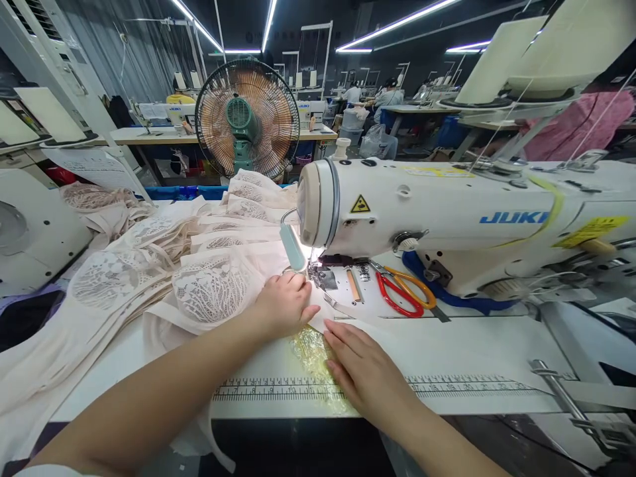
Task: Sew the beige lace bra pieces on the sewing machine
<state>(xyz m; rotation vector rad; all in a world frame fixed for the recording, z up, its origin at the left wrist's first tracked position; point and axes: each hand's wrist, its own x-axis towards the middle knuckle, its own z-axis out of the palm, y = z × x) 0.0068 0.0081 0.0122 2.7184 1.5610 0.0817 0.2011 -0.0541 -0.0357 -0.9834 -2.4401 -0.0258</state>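
My left hand (285, 305) rests palm down on a pale pink lace bra (216, 285), just in front of the needle area of a white JUKI sewing machine (387, 205). Its thumb points away to the right, apart from the fingers. To the right lies my right hand (370, 371), fingers stretched flat, their tips at the edge of the pale fabric. Between the hands, crinkled yellowish clear film (315, 354) covers part of the table edge. A grey-green guard (293, 248) hangs beside the lit needle, whose stitching point is partly hidden.
More lace bras (116, 278) are heaped on the left. Red-handled scissors (397, 297) and orange-handled scissors (412, 285) lie under the machine arm. A printed ruler (447, 385) runs along the table's front. Behind stands a large fan (247, 119); people sit farther back.
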